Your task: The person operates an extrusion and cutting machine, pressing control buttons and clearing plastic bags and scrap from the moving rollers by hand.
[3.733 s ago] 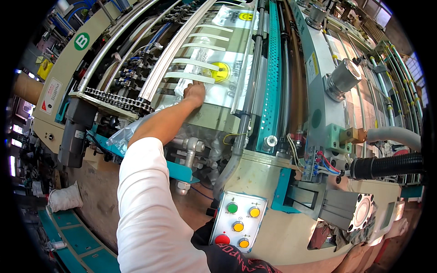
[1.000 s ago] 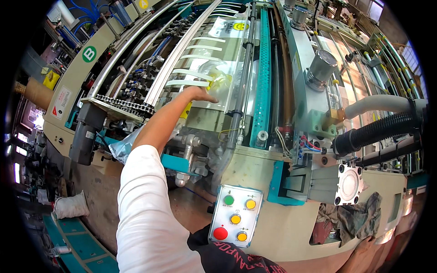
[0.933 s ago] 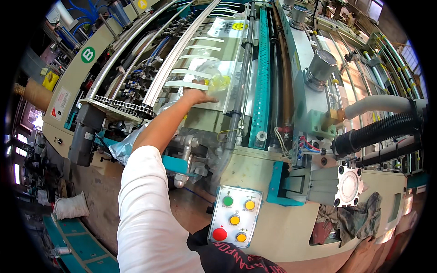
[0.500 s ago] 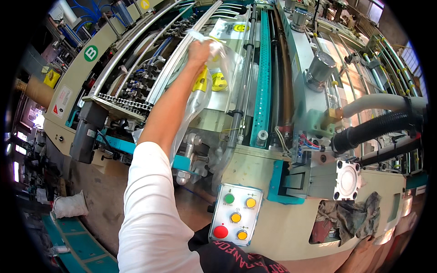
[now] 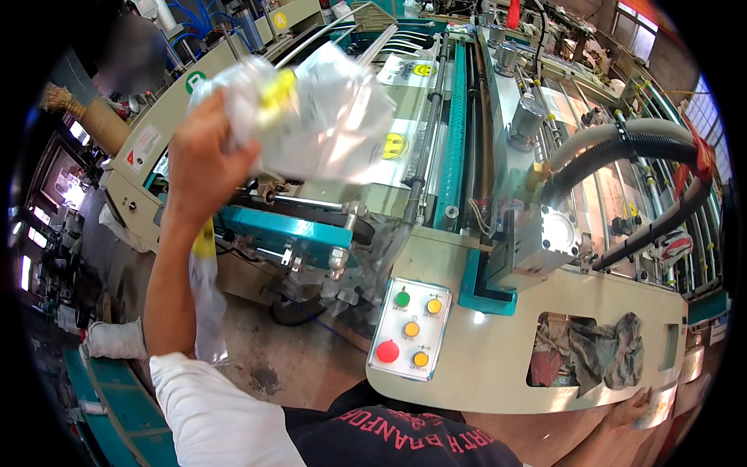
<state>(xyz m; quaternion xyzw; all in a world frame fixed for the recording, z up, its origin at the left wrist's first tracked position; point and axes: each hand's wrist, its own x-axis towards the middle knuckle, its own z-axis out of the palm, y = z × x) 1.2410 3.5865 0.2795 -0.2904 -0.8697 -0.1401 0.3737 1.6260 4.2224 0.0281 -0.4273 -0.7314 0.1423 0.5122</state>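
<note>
My left hand (image 5: 206,152) is raised over the left part of the machine, its fingers closed round crumpled clear plastic bags (image 5: 331,117) with yellow print. The plastic is smeared by motion, and a strip of it (image 5: 207,300) hangs down beside my forearm. On the machine bed just right of it lies printed film with a yellow smiley face (image 5: 394,145). At the lower right, my right hand (image 5: 636,408) is low beside the machine's front edge. A shiny pale patch shows at its fingers, and whether it grips anything is unclear.
A control panel (image 5: 411,331) with green, red and yellow buttons sits on the beige machine front. Grey rags (image 5: 615,350) hang from an opening there. A teal perforated bar (image 5: 457,132) crosses the machine. Thick black hoses (image 5: 615,148) arch at right. A white sack (image 5: 115,339) stands lower left.
My left hand has drawn back and left from the machine bed, bringing the clear plastic up with it. The view has shifted somewhat. My right hand stays by the front edge.
</note>
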